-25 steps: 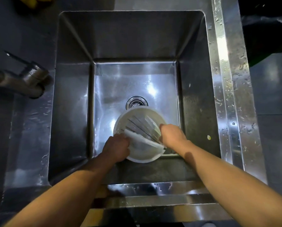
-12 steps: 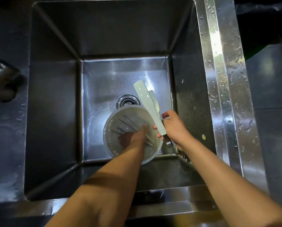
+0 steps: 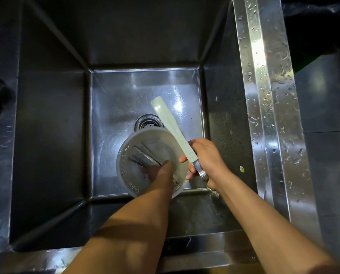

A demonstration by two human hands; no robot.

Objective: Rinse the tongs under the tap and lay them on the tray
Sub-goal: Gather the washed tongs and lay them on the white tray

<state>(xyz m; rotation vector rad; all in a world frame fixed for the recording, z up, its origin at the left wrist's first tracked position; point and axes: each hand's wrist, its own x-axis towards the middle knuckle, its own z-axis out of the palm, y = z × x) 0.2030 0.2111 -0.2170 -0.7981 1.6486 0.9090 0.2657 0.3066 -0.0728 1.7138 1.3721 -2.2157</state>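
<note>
The steel sink (image 3: 50, 135) fills the view, its left wall dark. On the near part of the sink floor sits a round white colander (image 3: 125, 157) holding thin metal utensils (image 3: 143, 157). The left hand (image 3: 159, 172) reaches down into it; its fingers are blurred, so whether they grasp anything cannot be told. Just beyond the colander's far rim is the drain (image 3: 148, 123). To the right, the pale green tongs (image 3: 171, 125) are held above the sink floor, their tips slanting far and left past the drain. The right hand (image 3: 206, 161) has its fingers wrapped round their near metal end. Farther right, the sink's rim (image 3: 264, 95) is speckled with water drops.
</note>
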